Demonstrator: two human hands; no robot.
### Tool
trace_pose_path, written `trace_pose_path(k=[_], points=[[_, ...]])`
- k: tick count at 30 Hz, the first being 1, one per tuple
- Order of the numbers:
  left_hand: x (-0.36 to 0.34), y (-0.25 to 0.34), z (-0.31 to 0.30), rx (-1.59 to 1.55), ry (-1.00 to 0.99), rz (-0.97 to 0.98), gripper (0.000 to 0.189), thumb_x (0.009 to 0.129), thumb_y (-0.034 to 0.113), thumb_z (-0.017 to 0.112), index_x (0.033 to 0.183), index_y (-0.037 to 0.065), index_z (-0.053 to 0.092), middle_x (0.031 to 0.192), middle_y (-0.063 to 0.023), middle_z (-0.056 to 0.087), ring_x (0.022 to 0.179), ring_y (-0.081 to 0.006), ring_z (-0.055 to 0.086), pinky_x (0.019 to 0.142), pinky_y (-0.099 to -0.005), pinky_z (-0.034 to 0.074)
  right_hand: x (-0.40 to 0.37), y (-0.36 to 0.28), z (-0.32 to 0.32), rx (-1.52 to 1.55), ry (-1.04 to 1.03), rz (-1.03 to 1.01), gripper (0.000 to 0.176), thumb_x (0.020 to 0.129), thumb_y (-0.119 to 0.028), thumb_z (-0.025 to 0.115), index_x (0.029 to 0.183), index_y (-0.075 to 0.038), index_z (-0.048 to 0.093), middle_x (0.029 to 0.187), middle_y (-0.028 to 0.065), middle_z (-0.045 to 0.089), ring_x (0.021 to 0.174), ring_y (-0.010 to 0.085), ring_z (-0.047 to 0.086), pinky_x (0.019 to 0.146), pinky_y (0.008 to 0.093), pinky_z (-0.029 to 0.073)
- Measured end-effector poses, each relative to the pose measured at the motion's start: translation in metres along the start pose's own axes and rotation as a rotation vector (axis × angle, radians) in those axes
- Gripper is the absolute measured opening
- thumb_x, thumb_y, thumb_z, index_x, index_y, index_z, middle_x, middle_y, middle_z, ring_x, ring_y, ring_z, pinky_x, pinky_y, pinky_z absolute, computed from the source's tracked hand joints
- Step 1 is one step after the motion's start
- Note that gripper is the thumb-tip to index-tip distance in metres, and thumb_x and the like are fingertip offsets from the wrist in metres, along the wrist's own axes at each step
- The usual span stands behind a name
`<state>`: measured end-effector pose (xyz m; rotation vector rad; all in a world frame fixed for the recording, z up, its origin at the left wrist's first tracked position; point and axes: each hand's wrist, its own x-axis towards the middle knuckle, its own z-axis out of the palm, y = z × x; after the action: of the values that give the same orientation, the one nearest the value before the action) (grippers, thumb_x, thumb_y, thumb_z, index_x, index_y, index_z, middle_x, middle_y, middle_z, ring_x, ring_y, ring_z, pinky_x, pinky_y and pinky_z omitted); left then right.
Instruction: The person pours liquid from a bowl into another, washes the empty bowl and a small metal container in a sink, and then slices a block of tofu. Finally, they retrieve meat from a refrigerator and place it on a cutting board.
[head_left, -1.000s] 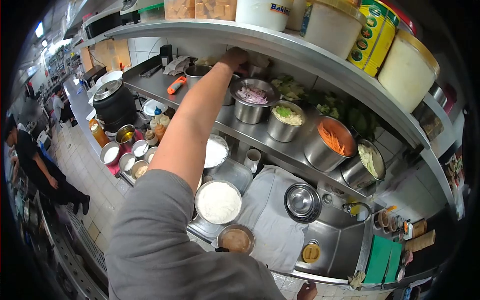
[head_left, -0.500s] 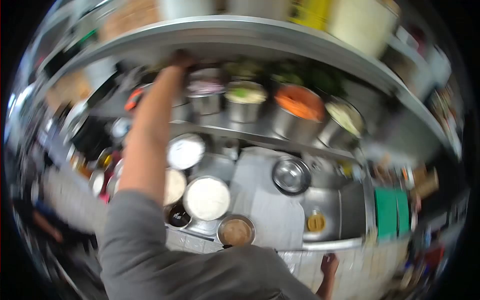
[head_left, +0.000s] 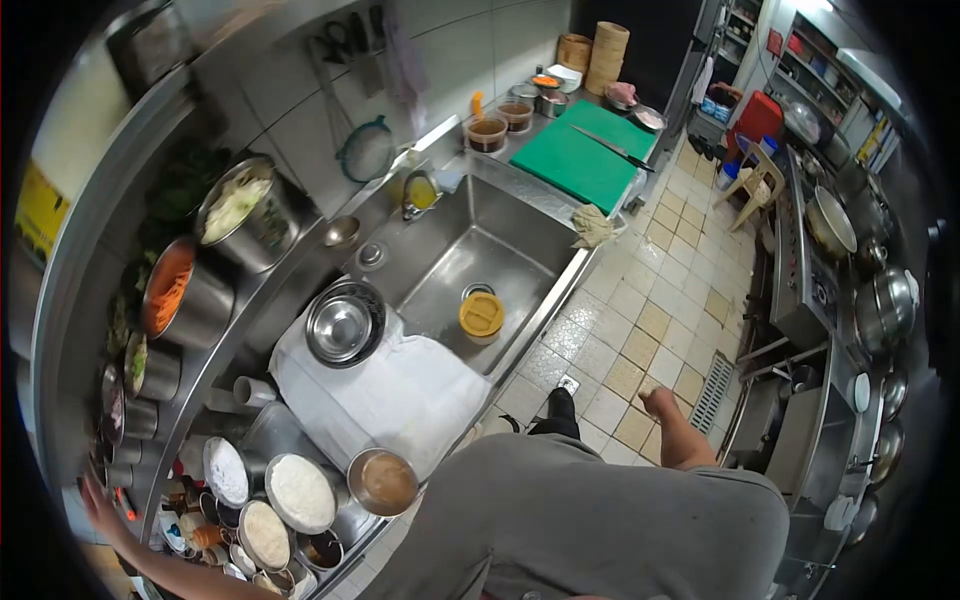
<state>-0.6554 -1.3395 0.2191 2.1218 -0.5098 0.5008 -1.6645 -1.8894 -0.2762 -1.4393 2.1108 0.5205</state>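
Observation:
My left hand (head_left: 102,508) is at the far left edge, beside the shelf of metal containers. Its fingers look stretched out, and I see nothing held in them. Near it are small metal tubs (head_left: 138,418) and an orange-and-black object (head_left: 124,503). My right hand (head_left: 657,402) hangs low over the tiled floor, away from the counter. Its fingers are curled in, with no object showing. Further along the shelf stand a pot of orange shreds (head_left: 172,292) and a pot of pale chopped vegetable (head_left: 236,208).
A metal sink (head_left: 500,235) holds a yellow round item (head_left: 481,316). Metal bowls (head_left: 342,328) rest on a white cloth (head_left: 400,390). Beyond lies a green cutting board (head_left: 583,150) with a knife (head_left: 612,147). Tubs of white powder (head_left: 302,492) stand near me; a stove (head_left: 810,260) lines the right.
My view has swung right toward the sink and aisle. My left arm, earlier reaching deep into the shelf, now trails at the left edge. My right hand still hangs low.

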Motion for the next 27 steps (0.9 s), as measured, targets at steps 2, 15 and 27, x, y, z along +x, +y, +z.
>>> trace_pose_path(k=[2,15,27], points=[[-0.12,0.056,0.007,-0.131,0.187,-0.031,0.054,0.102,0.042,0.055,0.136,-0.001,0.057,0.13,-0.0113,0.062,0.116,-0.0202,0.059,0.094,-0.0332,0.049,0.091,0.072,0.055,-0.019,-0.351,0.116,0.042,0.101,-0.037,0.054,0.109,0.001,0.07,0.093,0.0189,0.072,0.08,0.028,0.07,0.069,0.042,0.057],[-0.437,0.378,0.449,-0.809,-0.74,-0.353,0.031,0.1,0.021,0.061,0.121,-0.001,0.062,0.11,-0.0125,0.069,0.088,-0.0184,0.067,0.075,-0.0324,0.056,0.284,0.042,-0.099,0.55,-0.144,-0.2,0.027,0.097,-0.027,0.06,0.105,-0.003,0.069,0.077,0.011,0.068,0.062,0.0203,0.068,0.052,0.0365,0.055],[-0.515,0.503,0.718,-0.731,-1.139,-0.542,0.023,0.1,0.023,0.061,0.115,0.006,0.063,0.102,-0.0062,0.068,0.081,-0.0132,0.065,0.066,-0.027,0.055,0.293,0.07,-0.169,0.585,-0.028,-0.215,0.057,0.087,-0.03,0.072,0.133,-0.002,0.055,0.094,0.0204,0.071,0.082,0.0304,0.068,0.074,0.0392,0.053]])
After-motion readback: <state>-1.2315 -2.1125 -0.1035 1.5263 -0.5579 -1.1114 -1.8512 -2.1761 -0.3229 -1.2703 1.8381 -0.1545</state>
